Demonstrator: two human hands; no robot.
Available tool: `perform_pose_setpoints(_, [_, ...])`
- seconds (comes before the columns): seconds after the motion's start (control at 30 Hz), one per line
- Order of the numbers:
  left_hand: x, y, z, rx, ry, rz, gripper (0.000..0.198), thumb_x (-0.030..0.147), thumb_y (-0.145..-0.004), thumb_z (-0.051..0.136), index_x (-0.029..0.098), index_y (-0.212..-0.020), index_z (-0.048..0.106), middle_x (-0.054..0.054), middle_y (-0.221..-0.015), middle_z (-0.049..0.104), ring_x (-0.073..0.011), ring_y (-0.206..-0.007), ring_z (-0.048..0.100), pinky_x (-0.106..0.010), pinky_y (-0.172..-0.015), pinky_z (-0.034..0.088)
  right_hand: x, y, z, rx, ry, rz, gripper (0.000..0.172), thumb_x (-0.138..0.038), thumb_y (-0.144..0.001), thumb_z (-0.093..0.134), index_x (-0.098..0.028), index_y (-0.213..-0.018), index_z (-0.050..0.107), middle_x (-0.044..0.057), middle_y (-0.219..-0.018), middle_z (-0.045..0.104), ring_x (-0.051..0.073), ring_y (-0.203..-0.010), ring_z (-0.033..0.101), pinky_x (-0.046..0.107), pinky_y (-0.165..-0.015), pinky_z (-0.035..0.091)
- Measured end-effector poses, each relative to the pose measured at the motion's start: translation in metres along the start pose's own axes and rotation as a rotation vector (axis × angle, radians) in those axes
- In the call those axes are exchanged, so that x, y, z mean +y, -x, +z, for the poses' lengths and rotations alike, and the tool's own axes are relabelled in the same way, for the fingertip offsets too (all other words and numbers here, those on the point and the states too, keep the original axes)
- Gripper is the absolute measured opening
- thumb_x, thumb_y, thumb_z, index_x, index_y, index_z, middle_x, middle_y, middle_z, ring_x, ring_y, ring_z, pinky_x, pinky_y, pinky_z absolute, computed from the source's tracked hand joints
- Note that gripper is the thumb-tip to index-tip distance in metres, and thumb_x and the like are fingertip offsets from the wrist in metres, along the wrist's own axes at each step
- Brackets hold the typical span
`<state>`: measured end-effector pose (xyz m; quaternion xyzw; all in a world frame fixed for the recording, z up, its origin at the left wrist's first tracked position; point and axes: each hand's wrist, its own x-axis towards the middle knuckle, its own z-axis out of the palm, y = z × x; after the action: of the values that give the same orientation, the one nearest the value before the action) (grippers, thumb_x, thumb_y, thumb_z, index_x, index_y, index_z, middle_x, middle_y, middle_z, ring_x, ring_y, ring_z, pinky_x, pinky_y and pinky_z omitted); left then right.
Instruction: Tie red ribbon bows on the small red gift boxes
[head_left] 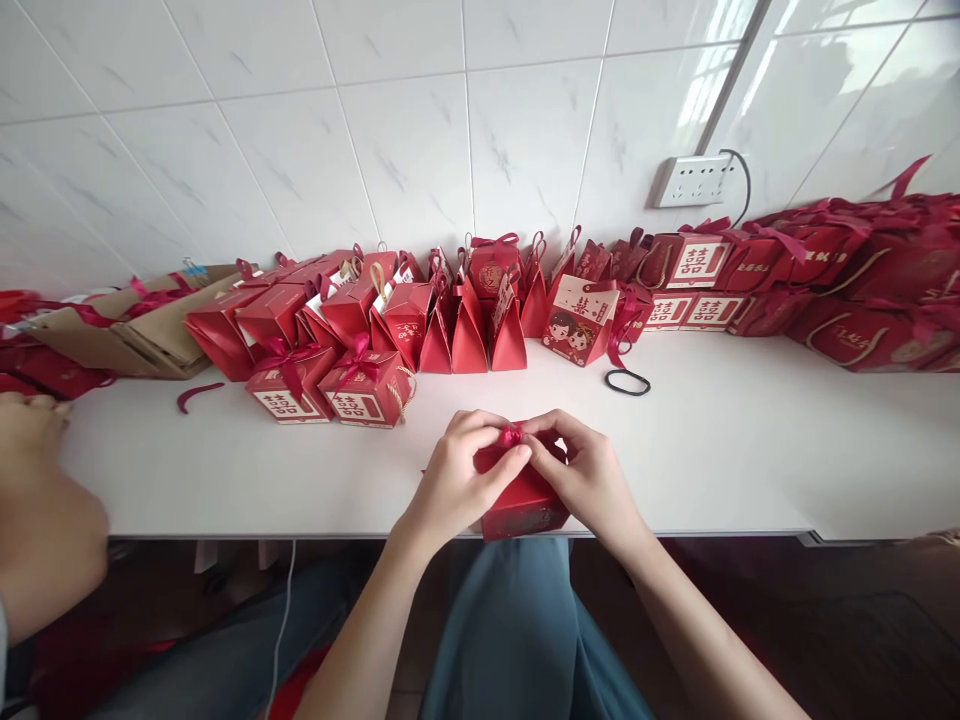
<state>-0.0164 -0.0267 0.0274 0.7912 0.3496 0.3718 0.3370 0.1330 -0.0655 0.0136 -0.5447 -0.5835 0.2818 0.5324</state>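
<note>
A small red gift box [525, 500] rests at the front edge of the white table, right in front of me. On top of it a dark red ribbon [511, 436] is bunched into a knot or bow. My left hand [469, 465] pinches the ribbon from the left, thumb and forefinger closed. From the right, my right hand [581, 460] pinches it too, its fingertips meeting those of the left. Both hands partly cover the box top and the ribbon, so the knot's exact form is hidden.
Two ribboned red boxes [364, 390] stand left of centre, before a row of triangular red boxes [469, 325]. A black elastic loop [627, 382] and ribbon scrap [199, 395] lie on the white table [720, 450]. Another person's arm [45, 520] reaches in at left. Stacked boxes [877, 330] fill the right.
</note>
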Motion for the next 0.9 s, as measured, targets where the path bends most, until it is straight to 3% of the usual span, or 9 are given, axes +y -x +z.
perform_pose_setpoints(0.13, [-0.001, 0.0, 0.006, 0.03, 0.119, -0.167, 0.027, 0.038, -0.089, 0.051, 0.019, -0.078, 0.068, -0.006, -0.097, 0.065, -0.0227, -0.101, 0.058, -0.033, -0.087, 0.046, -0.005, -0.001, -0.005, -0.078, 0.036, -0.003, 0.016, -0.029, -0.087, 0.054, -0.02, -0.086, 0.066, 0.003, -0.084, 0.07, 0.016, -0.075, 0.062, 0.028, -0.065, 0.047])
perform_pose_setpoints(0.33, [-0.01, 0.0, 0.006, -0.001, 0.251, -0.17, 0.037, 0.038, -0.091, 0.047, 0.018, -0.064, 0.062, -0.006, -0.097, 0.063, -0.0213, -0.1, 0.058, -0.031, -0.092, 0.043, -0.005, -0.009, -0.014, -0.197, 0.043, -0.039, 0.015, -0.027, -0.089, 0.052, -0.02, -0.083, 0.064, 0.002, -0.078, 0.07, 0.016, -0.075, 0.063, 0.028, -0.071, 0.047])
perform_pose_setpoints(0.47, [-0.014, -0.001, 0.005, -0.025, 0.315, -0.187, 0.035, 0.038, -0.09, 0.049, 0.018, -0.065, 0.064, -0.006, -0.103, 0.062, -0.0214, -0.107, 0.056, -0.03, -0.096, 0.041, -0.001, -0.01, -0.014, -0.13, 0.077, -0.054, 0.01, -0.029, -0.088, 0.055, -0.021, -0.089, 0.061, 0.002, -0.084, 0.069, 0.016, -0.075, 0.064, 0.029, -0.069, 0.049])
perform_pose_setpoints(0.63, [-0.016, 0.0, 0.006, 0.002, 0.394, -0.227, 0.035, 0.04, -0.09, 0.051, 0.017, -0.066, 0.064, -0.006, -0.107, 0.063, -0.0206, -0.103, 0.058, -0.027, -0.09, 0.043, -0.003, 0.004, -0.017, 0.062, 0.206, -0.255, 0.009, -0.028, -0.088, 0.057, -0.021, -0.083, 0.061, 0.008, -0.103, 0.061, 0.022, -0.097, 0.06, 0.035, -0.081, 0.05])
perform_pose_setpoints(0.77, [-0.016, 0.002, 0.005, 0.001, 0.418, -0.234, 0.035, 0.039, -0.089, 0.052, 0.016, -0.064, 0.063, -0.006, -0.106, 0.063, -0.0196, -0.101, 0.058, -0.025, -0.086, 0.043, -0.006, 0.013, -0.019, -0.004, 0.379, -0.317, 0.011, -0.028, -0.086, 0.062, -0.022, -0.079, 0.067, 0.01, -0.107, 0.059, 0.024, -0.097, 0.059, 0.04, -0.082, 0.05])
perform_pose_setpoints(0.9, [-0.015, 0.002, 0.005, -0.006, 0.405, -0.223, 0.035, 0.038, -0.09, 0.051, 0.017, -0.066, 0.065, -0.006, -0.106, 0.063, -0.0197, -0.103, 0.057, -0.025, -0.087, 0.043, -0.005, 0.013, -0.014, -0.036, 0.39, -0.313, 0.007, -0.024, -0.085, 0.063, -0.02, -0.088, 0.068, 0.01, -0.107, 0.061, 0.025, -0.097, 0.059, 0.042, -0.085, 0.051])
